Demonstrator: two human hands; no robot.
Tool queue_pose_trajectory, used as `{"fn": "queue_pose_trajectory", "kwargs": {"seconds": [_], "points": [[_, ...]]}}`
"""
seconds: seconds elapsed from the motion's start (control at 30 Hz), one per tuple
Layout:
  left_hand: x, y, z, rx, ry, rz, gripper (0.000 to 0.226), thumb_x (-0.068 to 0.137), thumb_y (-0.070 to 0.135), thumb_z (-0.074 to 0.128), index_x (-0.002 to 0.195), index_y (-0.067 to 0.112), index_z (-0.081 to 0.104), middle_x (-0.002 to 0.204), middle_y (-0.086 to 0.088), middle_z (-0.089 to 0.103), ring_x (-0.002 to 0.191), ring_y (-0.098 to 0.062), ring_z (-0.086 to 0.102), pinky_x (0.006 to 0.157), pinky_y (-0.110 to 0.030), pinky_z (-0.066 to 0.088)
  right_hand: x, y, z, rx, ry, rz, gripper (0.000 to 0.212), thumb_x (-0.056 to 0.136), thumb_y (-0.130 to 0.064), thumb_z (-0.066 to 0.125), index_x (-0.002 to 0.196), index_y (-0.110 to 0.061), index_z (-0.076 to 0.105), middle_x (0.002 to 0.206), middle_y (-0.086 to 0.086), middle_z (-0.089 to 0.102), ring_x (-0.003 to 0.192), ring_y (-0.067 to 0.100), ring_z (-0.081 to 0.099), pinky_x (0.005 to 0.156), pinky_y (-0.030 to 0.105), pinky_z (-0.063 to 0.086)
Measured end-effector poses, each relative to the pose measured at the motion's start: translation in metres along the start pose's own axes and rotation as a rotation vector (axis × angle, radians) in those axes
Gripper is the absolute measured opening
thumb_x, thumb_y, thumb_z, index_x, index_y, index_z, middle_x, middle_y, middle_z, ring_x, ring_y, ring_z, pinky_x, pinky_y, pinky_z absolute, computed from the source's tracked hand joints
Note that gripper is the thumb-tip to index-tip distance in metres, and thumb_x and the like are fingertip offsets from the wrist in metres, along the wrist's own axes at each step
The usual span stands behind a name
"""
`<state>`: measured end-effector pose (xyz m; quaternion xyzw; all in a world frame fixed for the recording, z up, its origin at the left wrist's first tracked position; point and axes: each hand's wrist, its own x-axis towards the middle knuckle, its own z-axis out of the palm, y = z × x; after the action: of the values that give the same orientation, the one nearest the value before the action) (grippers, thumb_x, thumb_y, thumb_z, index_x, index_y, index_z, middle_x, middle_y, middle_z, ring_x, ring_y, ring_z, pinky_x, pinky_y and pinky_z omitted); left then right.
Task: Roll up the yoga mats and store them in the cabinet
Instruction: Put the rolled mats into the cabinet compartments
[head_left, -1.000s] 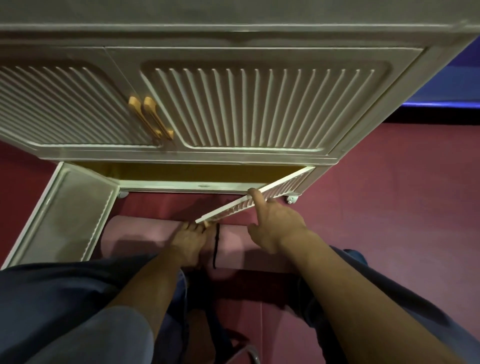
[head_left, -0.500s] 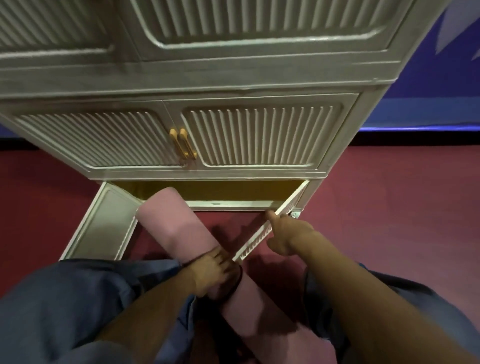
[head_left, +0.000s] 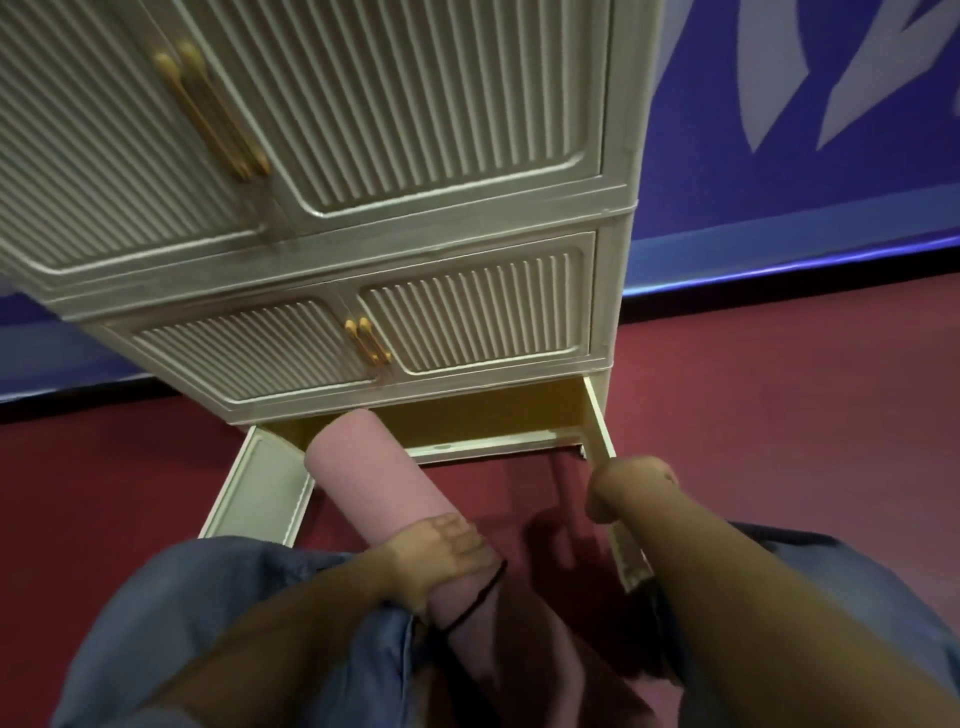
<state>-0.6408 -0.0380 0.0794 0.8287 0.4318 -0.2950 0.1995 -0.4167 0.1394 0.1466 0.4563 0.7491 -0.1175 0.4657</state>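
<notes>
A person knelt on a dark red floor (head_left: 779, 415) before a tall cream cabinet (head_left: 613, 291) with ribbed doors and gold handles (head_left: 366, 340); the bottom compartment (head_left: 483, 415) stood open, its yellow interior showing, with both of its doors swung outward; the left door (head_left: 254, 488) lay wide open toward the camera, and the right door (head_left: 597, 426) was seen nearly edge-on. The left hand (head_left: 441, 556) gripped a rolled pink yoga mat (head_left: 363, 467), its fingers curled over the top of the roll near the middle; a thin black strap (head_left: 478, 603) circled the mat just below that hand. The mat pointed away from the person at a slant, its far end raised in front of the left part of the open compartment, at the threshold; whether that end was past the opening could not be told; its near end ran down between the person's knees, which were clad in blue trousers (head_left: 234, 587). The right hand (head_left: 631, 486) held the edge of the right door, fingers wrapped around it and the knuckles facing the camera; the forearm stretched back toward the lower right corner. A blue wall with pale leaf shapes (head_left: 779, 78) rose behind the cabinet, edged along the bottom by a dark baseboard (head_left: 779, 291).
</notes>
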Motion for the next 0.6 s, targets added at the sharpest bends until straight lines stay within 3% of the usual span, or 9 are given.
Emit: {"fn": "queue_pose_trajectory", "kwargs": {"seconds": [0.27,0.37,0.47,0.6], "points": [[-0.006,0.002,-0.017,0.000,0.012,-0.099,0.112,0.056,0.041,0.082,0.154,0.026,0.030,0.154,-0.006,0.046,0.139,-0.028,0.047,0.121,-0.041,0.028,0.012,0.020,0.001,0.001,-0.097,0.106,0.048,0.095,-0.033,0.046,0.140,-0.018,0.056,0.122,0.007,0.067,0.101,0.035,0.069,0.076,0.050,0.058],[-0.004,-0.005,-0.016,0.011,0.023,-0.120,0.114,0.049,0.054,0.079,0.151,0.028,0.035,0.148,-0.002,0.054,0.133,-0.023,0.056,0.115,-0.040,0.036,0.009,0.023,0.003,0.035,-0.090,0.087,0.048,0.097,-0.033,0.044,0.142,-0.019,0.054,0.124,0.007,0.066,0.106,0.035,0.066,0.083,0.050,0.057],[0.001,-0.009,-0.012,0.001,0.040,-0.098,0.110,0.057,0.051,0.077,0.153,0.028,0.029,0.153,-0.005,0.048,0.139,-0.026,0.049,0.120,-0.042,0.028,0.012,0.024,0.009,0.096,-0.065,0.031,0.053,0.096,-0.033,0.046,0.146,-0.017,0.048,0.128,0.005,0.063,0.113,0.032,0.064,0.094,0.047,0.055],[0.010,-0.013,-0.013,0.006,0.030,-0.081,0.108,0.055,0.054,0.077,0.150,0.025,0.034,0.146,-0.005,0.054,0.130,-0.026,0.056,0.116,-0.039,0.037,0.015,0.023,0.018,0.157,-0.013,-0.052,0.060,0.090,-0.030,0.049,0.148,-0.016,0.046,0.126,0.005,0.063,0.109,0.030,0.065,0.096,0.045,0.055]]}}
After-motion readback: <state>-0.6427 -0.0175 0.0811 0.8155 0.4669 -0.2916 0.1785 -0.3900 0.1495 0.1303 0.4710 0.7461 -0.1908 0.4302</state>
